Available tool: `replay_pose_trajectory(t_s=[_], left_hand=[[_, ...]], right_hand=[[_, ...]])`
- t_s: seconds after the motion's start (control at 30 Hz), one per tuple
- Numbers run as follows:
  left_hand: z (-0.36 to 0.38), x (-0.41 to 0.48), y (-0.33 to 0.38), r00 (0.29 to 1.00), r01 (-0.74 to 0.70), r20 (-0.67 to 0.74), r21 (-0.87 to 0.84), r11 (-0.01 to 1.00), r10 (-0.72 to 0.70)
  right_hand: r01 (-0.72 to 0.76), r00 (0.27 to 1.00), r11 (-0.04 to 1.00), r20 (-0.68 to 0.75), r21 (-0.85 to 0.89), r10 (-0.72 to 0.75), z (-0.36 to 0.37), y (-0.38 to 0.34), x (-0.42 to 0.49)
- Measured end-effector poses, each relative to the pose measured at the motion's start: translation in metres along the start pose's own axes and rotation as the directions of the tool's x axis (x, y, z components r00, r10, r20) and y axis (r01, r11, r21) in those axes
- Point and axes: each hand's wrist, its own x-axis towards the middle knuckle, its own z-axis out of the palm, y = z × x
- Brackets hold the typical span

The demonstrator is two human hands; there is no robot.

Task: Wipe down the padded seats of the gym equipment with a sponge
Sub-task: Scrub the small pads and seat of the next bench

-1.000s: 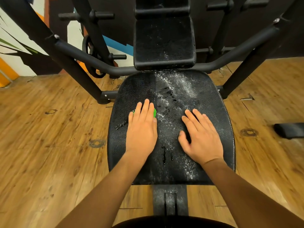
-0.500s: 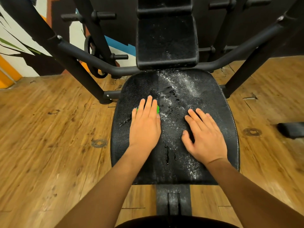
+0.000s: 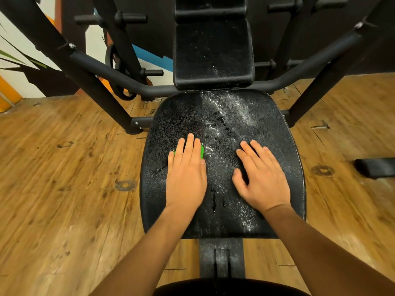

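The black padded seat (image 3: pixel 267 124) fills the middle of the view, wet and streaked with white foam down its centre. My left hand (image 3: pixel 186 174) lies flat on the seat's left half and presses down on a green sponge (image 3: pixel 202 151). Only the sponge's edges show beside my fingers. My right hand (image 3: pixel 260 178) rests palm down on the right half of the seat, fingers apart, holding nothing. Behind the seat stands the black back pad (image 3: pixel 213 50), also speckled with foam.
A black steel frame with a curved crossbar (image 3: pixel 128 82) and slanted uprights (image 3: pixel 316 92) surrounds the seat. Weight pegs (image 3: pixel 151 72) stick out at the back left. The floor is wood planks (image 3: pixel 64 189). A dark pad (image 3: pixel 376 167) lies on the floor at the right edge.
My left hand slid the sponge slightly forward on the seat and then back a little. My right hand stayed planted in the same spot.
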Motion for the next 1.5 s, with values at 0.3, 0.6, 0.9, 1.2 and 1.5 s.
replay_pose_trajectory(t_s=[0.3, 0.6, 0.9, 1.2, 1.5], left_hand=[[0.01, -0.051, 0.0, 0.999, 0.0, 0.033, 0.026, 1.0, -0.001], [-0.001, 0.008, 0.006, 0.999, -0.012, 0.031, -0.029, 0.999, 0.013], [-0.003, 0.012, 0.006, 0.998, -0.02, 0.06, -0.031, 0.999, 0.022], [0.007, -0.082, -0.005, 0.985, -0.138, 0.113, 0.049, 0.989, 0.132], [0.002, -0.059, -0.006, 0.988, -0.123, 0.095, 0.045, 0.991, 0.118]], right_hand=[[-0.002, 1.0, 1.0, 0.005, 0.01, 0.002, 0.001, 0.001, 0.0], [-0.002, 1.0, 1.0, 0.019, 0.007, 0.001, 0.002, 0.001, 0.0], [0.0, 1.0, 1.0, 0.015, 0.01, 0.0, 0.0, 0.0, 0.0], [-0.001, 1.0, 1.0, 0.008, 0.01, 0.001, 0.0, 0.001, 0.0], [0.007, 1.0, 1.0, -0.001, 0.019, -0.007, 0.002, 0.001, 0.0]])
